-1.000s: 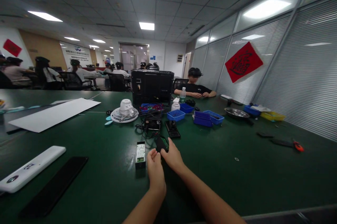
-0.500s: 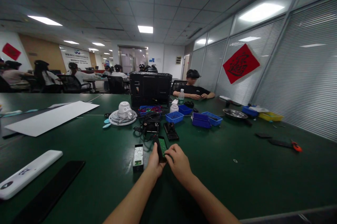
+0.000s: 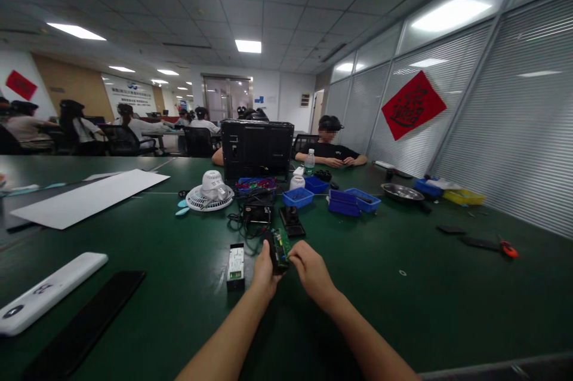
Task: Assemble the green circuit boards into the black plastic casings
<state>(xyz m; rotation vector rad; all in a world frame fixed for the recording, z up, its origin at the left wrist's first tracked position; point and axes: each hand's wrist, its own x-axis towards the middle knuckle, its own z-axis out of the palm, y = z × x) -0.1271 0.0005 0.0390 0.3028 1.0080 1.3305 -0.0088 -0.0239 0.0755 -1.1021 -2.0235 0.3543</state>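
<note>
My left hand (image 3: 264, 273) and my right hand (image 3: 311, 270) are both closed on a small black case with a green circuit board (image 3: 278, 248), held just above the green table (image 3: 403, 303). The left hand grips its left edge, and the right hand pinches the board at its right side. A small black-and-white module (image 3: 235, 266) lies on the table just left of my left hand.
Beyond my hands lie a black device with cables (image 3: 256, 212), a white fan (image 3: 209, 193), blue bins (image 3: 351, 200), a black computer case (image 3: 257, 148) and a metal pan (image 3: 400, 191). A white slab (image 3: 45, 291) and black strip (image 3: 85, 324) lie left. A person (image 3: 331, 145) sits opposite.
My hands have closed on the case and lifted it a little; the green board now shows more, tilted up between my fingers.
</note>
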